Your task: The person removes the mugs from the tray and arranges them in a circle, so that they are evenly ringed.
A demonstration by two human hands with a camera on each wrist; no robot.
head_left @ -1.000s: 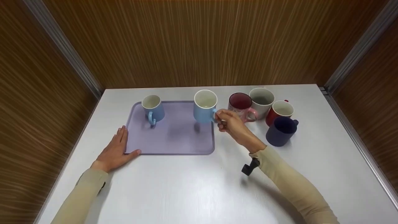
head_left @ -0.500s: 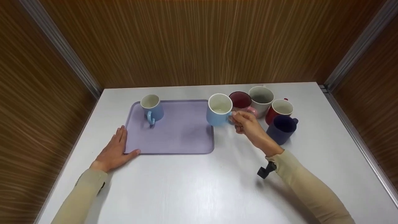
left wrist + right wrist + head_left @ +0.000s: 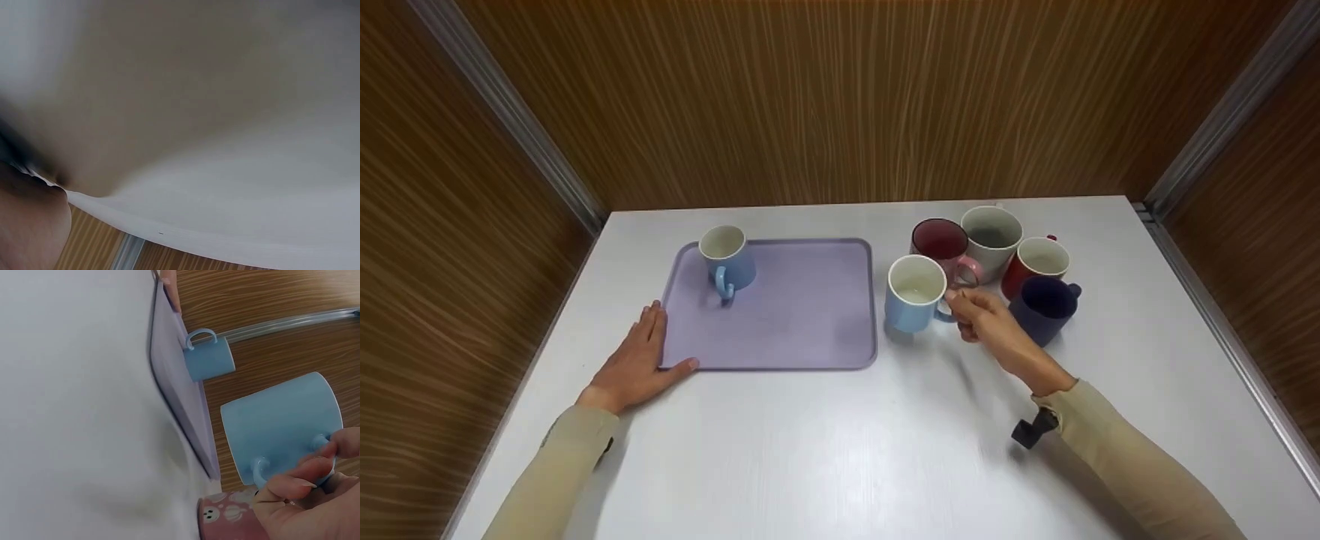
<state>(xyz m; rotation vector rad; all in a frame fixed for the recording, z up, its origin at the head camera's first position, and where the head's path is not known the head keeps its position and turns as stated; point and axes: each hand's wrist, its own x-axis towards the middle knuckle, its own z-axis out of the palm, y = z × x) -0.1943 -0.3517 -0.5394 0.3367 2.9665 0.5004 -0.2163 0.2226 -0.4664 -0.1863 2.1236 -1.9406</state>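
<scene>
My right hand (image 3: 994, 330) pinches the handle of a light blue mug (image 3: 911, 311) with a white inside, upright just past the right edge of the lilac tray (image 3: 795, 341). In the right wrist view the fingers curl through the handle of this blue mug (image 3: 281, 422). On the tray's back left stands a second light blue mug (image 3: 733, 271), its handle toward the front. My left hand (image 3: 634, 364) lies flat at the tray's front left corner, fingers straight along the side and thumb over the front rim. The left wrist view shows mostly blurred sleeve and table.
To the right stand a pink mug (image 3: 934, 255) with a dark red inside, a large white mug (image 3: 994, 244), a red mug (image 3: 1020, 274) and a dark blue mug (image 3: 1039, 319), close together. Wood-grain panels (image 3: 840, 105) enclose the white table (image 3: 780, 457) at the back and sides.
My right hand has carried the light blue mug from over the tray's right part, rightward and toward the front, to beside the tray. The left hand has stayed in place.
</scene>
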